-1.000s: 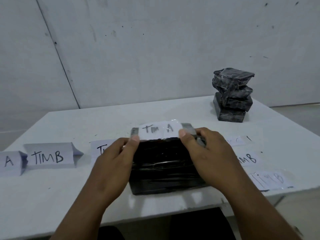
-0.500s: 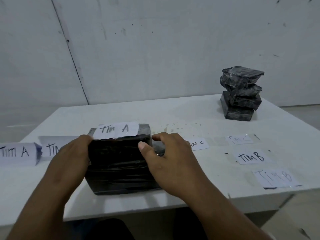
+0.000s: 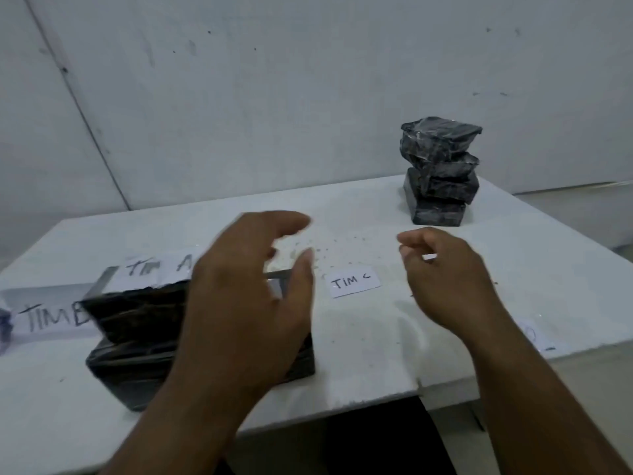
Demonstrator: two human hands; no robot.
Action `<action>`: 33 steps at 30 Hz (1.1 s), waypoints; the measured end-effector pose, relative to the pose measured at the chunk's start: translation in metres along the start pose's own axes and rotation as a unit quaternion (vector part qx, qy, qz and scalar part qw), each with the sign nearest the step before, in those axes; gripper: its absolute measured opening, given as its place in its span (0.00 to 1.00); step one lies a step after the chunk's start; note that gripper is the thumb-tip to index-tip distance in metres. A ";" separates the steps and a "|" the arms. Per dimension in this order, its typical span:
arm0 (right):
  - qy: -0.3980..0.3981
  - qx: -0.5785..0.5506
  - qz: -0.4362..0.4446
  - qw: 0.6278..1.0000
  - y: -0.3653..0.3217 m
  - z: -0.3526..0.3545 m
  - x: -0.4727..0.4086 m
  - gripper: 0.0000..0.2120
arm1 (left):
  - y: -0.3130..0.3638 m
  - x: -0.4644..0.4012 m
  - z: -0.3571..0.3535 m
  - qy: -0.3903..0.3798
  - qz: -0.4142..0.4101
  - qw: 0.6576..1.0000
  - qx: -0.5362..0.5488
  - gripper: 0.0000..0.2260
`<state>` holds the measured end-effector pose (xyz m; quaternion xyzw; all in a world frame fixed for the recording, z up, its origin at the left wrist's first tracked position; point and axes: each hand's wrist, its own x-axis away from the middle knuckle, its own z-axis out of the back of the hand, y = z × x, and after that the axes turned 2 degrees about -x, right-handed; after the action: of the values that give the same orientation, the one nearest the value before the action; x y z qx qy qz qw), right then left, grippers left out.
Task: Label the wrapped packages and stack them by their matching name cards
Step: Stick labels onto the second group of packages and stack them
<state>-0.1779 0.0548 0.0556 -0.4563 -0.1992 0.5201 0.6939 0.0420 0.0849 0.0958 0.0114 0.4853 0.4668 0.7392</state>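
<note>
A black wrapped package (image 3: 137, 337) rests on the white table (image 3: 359, 354) at the left, with a white "TIM A" label (image 3: 154, 270) taped on its top. My left hand (image 3: 246, 303) hovers over the package's right end, fingers spread, holding nothing. My right hand (image 3: 452, 279) floats above the table to the right, fingers loosely curled and empty. A "TIM B" name card (image 3: 48, 315) stands behind the package on the left. A loose "TIM C" label (image 3: 354, 281) lies flat between my hands. A stack of black wrapped packages (image 3: 440, 173) stands at the back right.
Another paper label (image 3: 534, 337) lies near the right front edge, partly hidden by my right arm. A grey wall rises close behind the table. The table's front edge runs just below the package.
Both hands have let go of the labelled package, which now sits at the left by the name cards. They have lifted off it and my right hand has moved away to the right.
</note>
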 end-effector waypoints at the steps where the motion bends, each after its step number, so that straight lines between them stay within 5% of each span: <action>1: 0.007 0.009 -0.009 1.000 0.008 0.008 -0.005 0.10 | 0.004 -0.003 -0.013 -0.036 0.000 0.999 0.010 0.13; 15: -0.019 0.119 -0.099 0.988 0.124 0.107 -0.035 0.11 | 0.042 -0.010 -0.166 -0.310 0.085 0.946 0.036 0.14; 22: -0.093 0.147 -0.106 0.979 0.149 0.126 -0.045 0.17 | 0.046 -0.006 -0.201 -0.350 0.125 0.928 0.018 0.09; 33: -0.208 0.188 -0.097 0.955 0.145 0.131 -0.047 0.05 | 0.068 0.011 -0.224 -0.441 0.119 0.890 -0.016 0.18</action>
<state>-0.3728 0.0747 0.0090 -0.1779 -0.2814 0.5619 0.7572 -0.1661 0.0329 0.0012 0.2616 0.0974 0.5057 0.8163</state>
